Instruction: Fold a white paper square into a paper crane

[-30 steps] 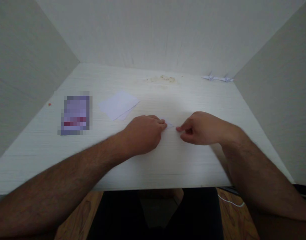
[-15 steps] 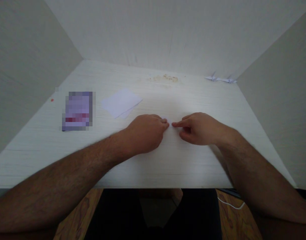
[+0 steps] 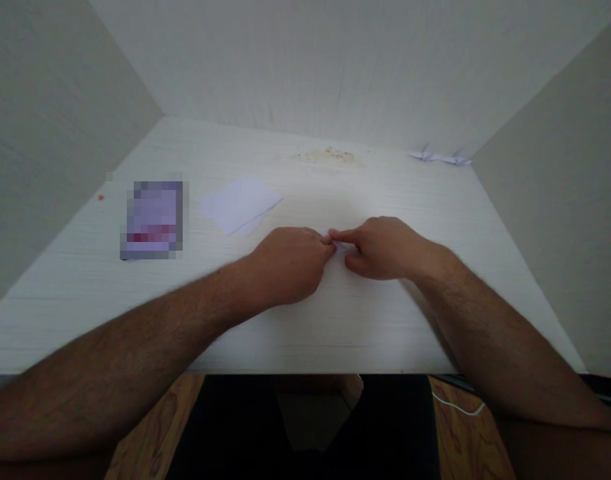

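Observation:
A small piece of folded white paper (image 3: pixel 341 247) lies on the table, mostly covered by my fingers. My left hand (image 3: pixel 296 267) is closed, with its fingertips pinning the paper from the left. From the other side, the index finger of my right hand (image 3: pixel 388 248) reaches across the paper and meets the left fingertips. The right thumb is bent close to the paper's near edge, and the other right fingers are curled under. The exact shape of the folds is hidden.
Loose white sheets (image 3: pixel 241 203) overlap beyond my left hand. Farther left is a pixelated purple item (image 3: pixel 154 213). Two folded paper cranes (image 3: pixel 426 157) rest at the back right corner. Pale panels (image 3: pixel 325 60) enclose the white table (image 3: pixel 295 340) on three sides.
My right hand has moved left and slightly away from me, so its index finger now touches the left fingertips over the paper. The left hand has hardly moved.

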Tool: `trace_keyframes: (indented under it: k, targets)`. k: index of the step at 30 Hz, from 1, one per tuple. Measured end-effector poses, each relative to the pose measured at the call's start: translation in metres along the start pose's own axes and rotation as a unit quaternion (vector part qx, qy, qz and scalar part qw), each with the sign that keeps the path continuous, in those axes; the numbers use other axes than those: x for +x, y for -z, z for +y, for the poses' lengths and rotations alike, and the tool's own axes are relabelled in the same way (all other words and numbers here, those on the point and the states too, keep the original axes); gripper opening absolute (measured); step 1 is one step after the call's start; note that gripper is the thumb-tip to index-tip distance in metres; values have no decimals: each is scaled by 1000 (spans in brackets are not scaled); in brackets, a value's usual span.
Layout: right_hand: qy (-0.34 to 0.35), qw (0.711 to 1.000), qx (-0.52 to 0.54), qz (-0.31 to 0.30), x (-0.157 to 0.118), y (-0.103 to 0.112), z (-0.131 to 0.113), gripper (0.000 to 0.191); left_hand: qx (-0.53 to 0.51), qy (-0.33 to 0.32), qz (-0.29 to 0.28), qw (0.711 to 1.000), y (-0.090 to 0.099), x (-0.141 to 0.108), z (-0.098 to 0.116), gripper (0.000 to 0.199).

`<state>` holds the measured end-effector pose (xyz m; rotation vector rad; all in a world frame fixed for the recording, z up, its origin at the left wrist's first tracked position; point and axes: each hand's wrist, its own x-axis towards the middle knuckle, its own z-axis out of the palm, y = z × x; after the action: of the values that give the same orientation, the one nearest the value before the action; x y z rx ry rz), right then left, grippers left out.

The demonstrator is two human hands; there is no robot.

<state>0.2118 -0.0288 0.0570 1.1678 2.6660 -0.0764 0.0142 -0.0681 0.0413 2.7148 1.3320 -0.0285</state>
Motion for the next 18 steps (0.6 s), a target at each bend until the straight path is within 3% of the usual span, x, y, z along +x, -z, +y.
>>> trace_keyframes:
  k: [11, 18]
  targets:
    - [-2, 998, -29, -62, -22, 9, 4, 43, 1, -21, 11, 1000, -1, 1, 0, 45]
    - [13, 999, 19, -39, -30, 6, 10, 41, -2, -43, 39, 998, -7, 1, -2, 38]
